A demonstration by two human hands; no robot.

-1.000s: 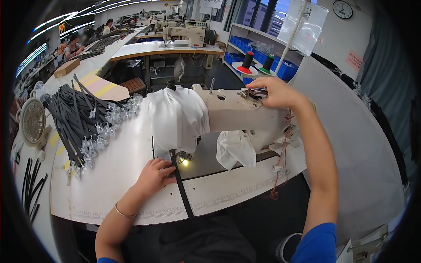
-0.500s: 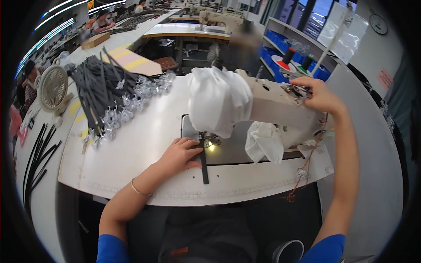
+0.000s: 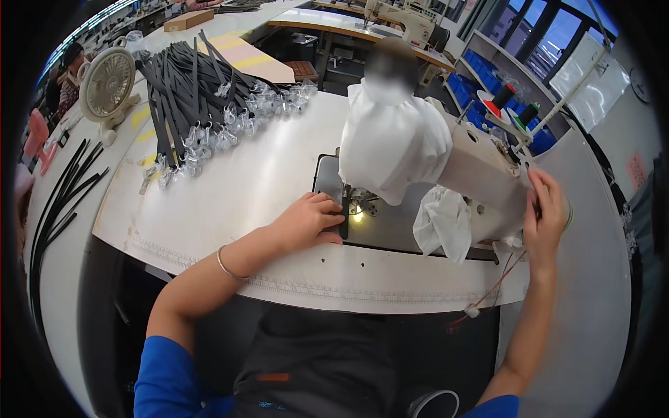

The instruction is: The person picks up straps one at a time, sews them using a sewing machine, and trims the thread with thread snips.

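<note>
A white sewing machine [image 3: 481,157] stands before me, its head end draped in white cloth [image 3: 394,139]. Under its needle area, beside a small lit lamp, lies a short black strap [image 3: 345,224]. My left hand [image 3: 310,221] holds the strap against the machine bed, fingertips pressed on it from the left. At the machine's right end my right hand [image 3: 546,216] has its fingers curled round the handwheel [image 3: 568,213], which is mostly hidden behind the hand. A second crumpled white cloth [image 3: 443,223] hangs below the machine arm.
Black straps with clear plastic fittings [image 3: 202,104] lie heaped at the back left. Beside them is a fan [image 3: 108,82], with loose black strips [image 3: 59,195] further left. Thread spools [image 3: 502,97] stand behind the machine. A person [image 3: 70,73] sits far left.
My right hand has come down from the machine's top right to the handwheel. The strap reaches less far toward me, and my left hand stays on it. The view has shifted.
</note>
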